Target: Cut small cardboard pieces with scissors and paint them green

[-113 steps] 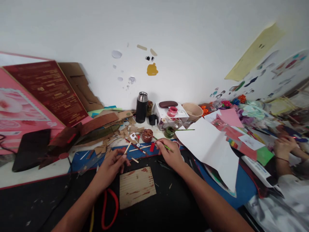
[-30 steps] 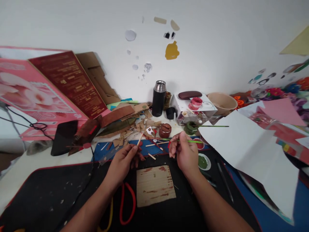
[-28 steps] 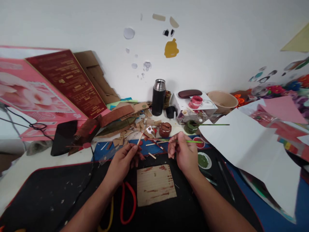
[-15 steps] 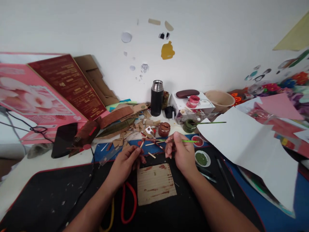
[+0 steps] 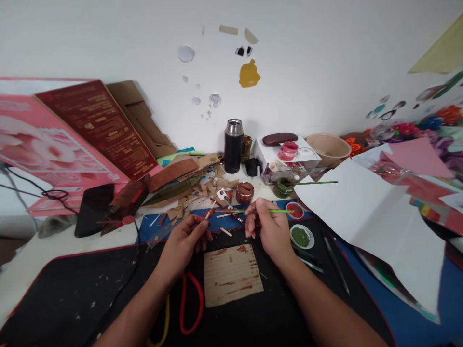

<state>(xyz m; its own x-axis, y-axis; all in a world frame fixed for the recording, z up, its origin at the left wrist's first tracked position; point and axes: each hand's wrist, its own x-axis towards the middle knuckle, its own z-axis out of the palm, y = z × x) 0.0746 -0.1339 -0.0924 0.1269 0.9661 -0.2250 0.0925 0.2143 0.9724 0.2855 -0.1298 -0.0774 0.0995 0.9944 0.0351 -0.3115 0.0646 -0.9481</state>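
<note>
Between the thumb and fingers of my left hand (image 5: 188,237) is a small wooden stick (image 5: 210,210), its upper end marked reddish brown. My right hand (image 5: 266,226) pinches a green-handled paintbrush (image 5: 280,210), held level with its tip pointing left at the stick. The bristles appear to touch the stick. Below both hands lies a piece of corrugated cardboard (image 5: 233,277) streaked with brown paint. Short bare sticks (image 5: 226,232) rest just beyond it. An open jar of brown paint (image 5: 245,192) stands behind the hands.
Beside my right hand are a lid of green paint (image 5: 302,236), a lid of red paint (image 5: 294,209) and a dark pen (image 5: 336,264). A green paint jar (image 5: 282,187) and a black flask (image 5: 234,146) stand behind. Red-handled scissors (image 5: 191,303) lie near my left forearm; white paper (image 5: 379,226) spreads rightward.
The camera view has shifted slightly. Around the stick's upper end, the brush tip has moved a little, and more reddish brown shows there. Both hands keep their holds.
</note>
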